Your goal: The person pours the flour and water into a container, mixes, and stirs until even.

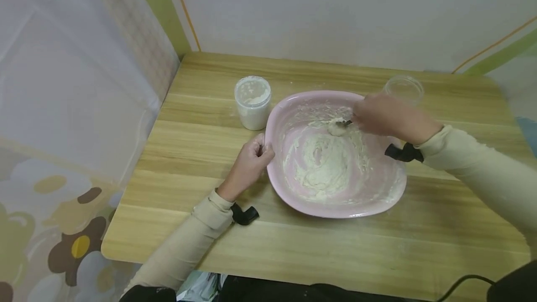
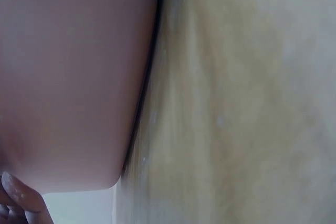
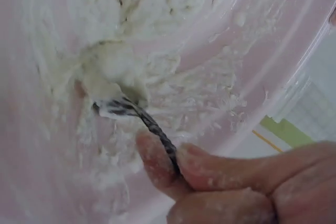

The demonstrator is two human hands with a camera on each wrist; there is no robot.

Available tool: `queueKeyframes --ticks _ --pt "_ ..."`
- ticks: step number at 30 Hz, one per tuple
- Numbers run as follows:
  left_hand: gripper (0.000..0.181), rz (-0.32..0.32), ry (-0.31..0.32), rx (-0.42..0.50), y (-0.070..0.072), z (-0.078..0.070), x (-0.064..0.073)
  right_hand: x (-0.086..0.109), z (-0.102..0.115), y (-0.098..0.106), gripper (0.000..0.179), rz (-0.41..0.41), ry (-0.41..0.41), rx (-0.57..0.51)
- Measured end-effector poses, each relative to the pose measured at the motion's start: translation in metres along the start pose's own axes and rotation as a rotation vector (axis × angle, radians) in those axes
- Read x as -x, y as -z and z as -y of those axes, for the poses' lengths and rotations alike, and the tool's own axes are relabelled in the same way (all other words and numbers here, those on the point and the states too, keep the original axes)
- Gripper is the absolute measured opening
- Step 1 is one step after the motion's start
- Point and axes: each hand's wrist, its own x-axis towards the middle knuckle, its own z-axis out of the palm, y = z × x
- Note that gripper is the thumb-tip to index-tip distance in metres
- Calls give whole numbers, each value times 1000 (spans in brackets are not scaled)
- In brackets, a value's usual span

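A pink plastic basin (image 1: 289, 199) stands on the wooden table, its inside smeared with pale, sticky dough (image 1: 323, 164). My left hand (image 1: 250, 162) grips the basin's left rim, thumb on top and fingers curled below; in the left wrist view, floury fingertips (image 2: 21, 192) show beside the basin's outer wall (image 2: 68, 87). Over the basin's far right side, my right hand (image 1: 383, 118) pinches the dark, twisted handle of a spoon (image 3: 157, 132) between thumb and fingers. The spoon's head is coated in dough and lies against the basin's inner wall. Flour whitens the right fingers.
An uncovered clear jar of white flour (image 1: 253, 106) stands left of the basin at the back. A clear round lid or container (image 1: 404, 88) sits at the back right, behind the right hand. A patterned wall sheet (image 1: 293, 22) borders the table's far edge.
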Motion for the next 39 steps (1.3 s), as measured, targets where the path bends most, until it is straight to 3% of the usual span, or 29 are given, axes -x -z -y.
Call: queueKeyframes --ticks 5,8,13,16,22,25,28,30,34,39 --pt "16 28 -5 -6 3 -1 -1 -10 -6 -4 30 51 -99 -335" --pt "15 33 -5 -8 5 0 -1 -16 -7 -6 33 84 -94 -432" --pt "15 28 3 -16 5 1 1 -28 6 -14 35 85 12 -473" --pt "14 23 14 -19 4 2 2 -35 18 -22 32 125 123 -482" --pt "15 -4 14 -38 -1 1 3 -29 39 -30 26 301 247 -435" --pt "17 -23 0 -56 -2 0 2 -17 46 -24 25 386 272 -395" --pt "18 -32 -7 -59 -1 -1 2 -5 50 -15 20 421 292 -298" --pt "19 -36 -8 -57 0 -1 2 2 47 -8 16 386 297 -212" --pt "19 -38 -5 -42 0 -2 2 9 31 7 10 236 310 -70" --pt "19 -46 -12 -45 -1 -3 2 4 7 24 13 128 241 -36"
